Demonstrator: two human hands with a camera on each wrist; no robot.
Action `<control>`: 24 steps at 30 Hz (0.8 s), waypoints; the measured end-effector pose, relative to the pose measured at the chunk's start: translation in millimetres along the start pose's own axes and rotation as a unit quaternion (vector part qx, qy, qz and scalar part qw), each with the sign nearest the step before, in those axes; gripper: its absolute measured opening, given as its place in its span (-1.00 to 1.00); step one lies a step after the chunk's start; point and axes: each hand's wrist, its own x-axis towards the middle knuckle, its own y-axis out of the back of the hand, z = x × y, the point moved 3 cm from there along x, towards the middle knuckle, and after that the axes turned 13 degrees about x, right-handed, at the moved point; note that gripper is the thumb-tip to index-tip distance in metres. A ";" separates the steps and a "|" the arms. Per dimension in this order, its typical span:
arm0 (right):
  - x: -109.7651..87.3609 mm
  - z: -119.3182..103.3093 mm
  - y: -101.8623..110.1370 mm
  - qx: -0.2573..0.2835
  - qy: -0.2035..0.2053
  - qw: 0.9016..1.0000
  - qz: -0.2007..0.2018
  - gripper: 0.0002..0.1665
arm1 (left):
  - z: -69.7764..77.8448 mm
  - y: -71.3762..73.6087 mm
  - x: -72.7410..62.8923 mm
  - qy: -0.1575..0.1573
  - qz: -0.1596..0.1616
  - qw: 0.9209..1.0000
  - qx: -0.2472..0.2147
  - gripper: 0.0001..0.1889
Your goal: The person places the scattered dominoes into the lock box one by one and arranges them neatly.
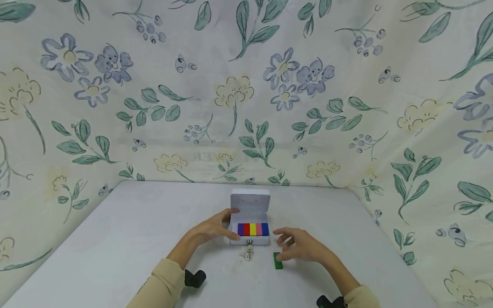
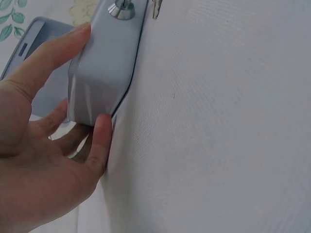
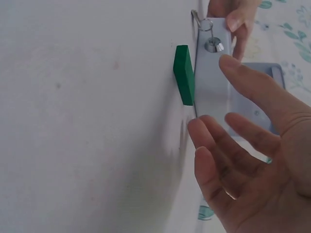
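Observation:
A pale metal cash box [image 1: 262,241] stands with its lid [image 1: 250,204] raised, and a row of coloured blocks [image 1: 253,229] in purple, red, yellow, pink and blue lies inside. My left hand [image 1: 211,229] grips the box's left end; in the left wrist view its thumb presses the top edge and the fingers curl at the side wall [image 2: 99,68]. To the right of the box, a green block [image 1: 278,263] lies on the table. Over it hovers my right hand [image 1: 302,246], fingers loosely bent, apart from the block [image 3: 183,75] in the right wrist view.
Keys [image 1: 248,253] on a ring hang from the lock at the box's front. The white table [image 1: 154,205] ends at a floral cloth [image 1: 235,141] behind and at the sides. A black wrist mount [image 1: 195,279] sits by the left sleeve.

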 end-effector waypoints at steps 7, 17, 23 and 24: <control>-5.6 -1.1 -4.2 0.001 0.000 1.000 -0.014 -0.23 | -0.6 -0.5 -1.3 -0.001 0.003 1.000 0.003 -0.03; -6.6 2.7 -8.7 -0.012 0.004 1.000 -0.019 -0.27 | -0.5 -0.8 -2.4 -0.001 0.007 1.000 0.003 -0.03; -7.6 3.8 -11.5 -0.009 0.002 1.000 -0.016 -0.31 | -1.9 -0.3 -1.0 -0.003 0.004 1.000 0.002 -0.02; -7.7 3.8 -11.8 -0.009 0.004 1.000 -0.016 -0.32 | -2.1 -0.2 -0.7 -0.003 0.004 1.000 0.002 -0.02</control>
